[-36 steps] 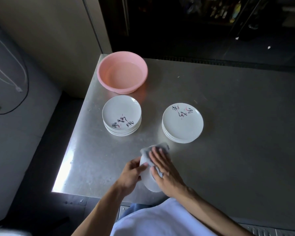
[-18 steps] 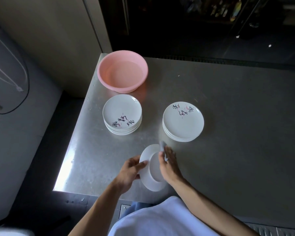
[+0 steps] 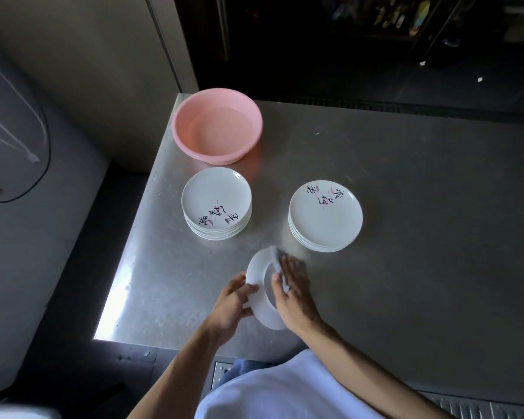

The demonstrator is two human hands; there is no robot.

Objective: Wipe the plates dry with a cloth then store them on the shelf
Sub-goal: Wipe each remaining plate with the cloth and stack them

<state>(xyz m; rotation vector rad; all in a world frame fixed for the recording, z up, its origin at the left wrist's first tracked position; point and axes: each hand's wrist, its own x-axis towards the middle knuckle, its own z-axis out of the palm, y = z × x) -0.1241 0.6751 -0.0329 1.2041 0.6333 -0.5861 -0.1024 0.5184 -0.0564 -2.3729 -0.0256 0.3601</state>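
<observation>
Over the counter's [image 3: 406, 192] near edge, our left hand [image 3: 230, 309] grips a tilted plate [image 3: 260, 303] by its rim while our right hand [image 3: 294, 291] presses the cloth [image 3: 277, 257] flat-fingered against it; the stack [image 3: 217, 201] by the basin [image 3: 180, 137] and the second stack [image 3: 325, 216] sit beyond, unshelved, so we judge much remains.

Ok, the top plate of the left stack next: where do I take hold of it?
I'd take the top plate by its near rim, coming from the front. It lies flat and face up with its lip exposed there, and the pink basin stands close behind the far side.
</observation>
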